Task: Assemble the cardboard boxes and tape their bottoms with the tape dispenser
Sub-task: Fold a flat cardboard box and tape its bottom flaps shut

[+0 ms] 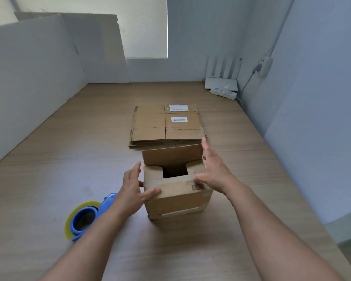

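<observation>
A small cardboard box (176, 201) stands on the wooden table (69, 159) in front of me, its upward flaps partly folded with a dark gap in the middle. My left hand (133, 189) lies flat against the box's left side, thumb on the near flap. My right hand (213, 169) presses the right side with straight fingers, thumb on the near flap. A blue tape dispenser (85, 218) with a yellowish tape roll lies left of the box, partly behind my left forearm. Flat folded boxes (166, 126) are stacked just beyond.
White foam boards (39, 67) lean along the left edge and back corner. A white router (221, 82) and a power strip (225, 93) sit at the back right, with a cable running up to a wall socket (265, 65). A wall borders the table's right side.
</observation>
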A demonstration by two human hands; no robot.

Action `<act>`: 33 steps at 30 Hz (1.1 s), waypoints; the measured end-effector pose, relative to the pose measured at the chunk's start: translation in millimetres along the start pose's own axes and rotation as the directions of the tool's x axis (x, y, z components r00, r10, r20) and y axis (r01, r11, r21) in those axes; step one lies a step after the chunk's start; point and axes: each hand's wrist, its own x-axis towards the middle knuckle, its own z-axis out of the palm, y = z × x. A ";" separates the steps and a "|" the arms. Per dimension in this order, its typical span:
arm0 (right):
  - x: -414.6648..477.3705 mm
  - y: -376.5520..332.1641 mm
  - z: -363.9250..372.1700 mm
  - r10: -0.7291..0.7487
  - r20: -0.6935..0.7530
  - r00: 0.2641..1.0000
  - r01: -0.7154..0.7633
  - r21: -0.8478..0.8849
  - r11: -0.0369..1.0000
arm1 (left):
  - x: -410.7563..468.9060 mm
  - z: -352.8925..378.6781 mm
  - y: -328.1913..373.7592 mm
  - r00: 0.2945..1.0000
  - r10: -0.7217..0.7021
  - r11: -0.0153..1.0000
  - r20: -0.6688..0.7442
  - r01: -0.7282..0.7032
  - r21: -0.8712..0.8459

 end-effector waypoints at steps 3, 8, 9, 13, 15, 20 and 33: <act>4.3 -2.2 -6.2 -0.023 -0.008 1.000 0.022 -0.146 0.989 | 1.9 2.6 -4.8 1.000 -0.013 0.999 0.016 0.013 -0.036; -12.5 27.6 12.3 0.056 0.062 0.996 -0.051 -0.079 0.996 | 3.9 3.8 -11.3 0.996 -0.003 0.998 0.094 0.008 -0.060; -16.9 30.6 15.8 0.063 0.066 0.996 -0.061 -0.027 0.998 | 3.3 4.7 -10.1 0.994 -0.002 0.997 0.109 0.010 -0.074; -25.0 31.9 22.2 0.045 0.010 0.999 -0.045 0.046 0.998 | 1.4 6.3 -7.2 0.997 -0.022 0.999 0.075 0.024 -0.033; -25.8 31.8 22.4 0.071 0.006 0.997 -0.071 0.055 0.996 | -3.5 6.3 -8.4 0.998 -0.030 0.999 0.059 0.031 -0.018; -24.1 29.8 28.7 0.077 -0.021 0.997 -0.077 0.017 0.997 | -7.2 6.4 -9.1 0.998 -0.037 0.999 0.043 0.039 -0.037; -29.3 57.9 48.2 0.151 0.113 0.982 -0.160 0.071 0.985 | 7.0 27.4 -20.4 0.985 -0.070 0.993 0.160 0.053 0.108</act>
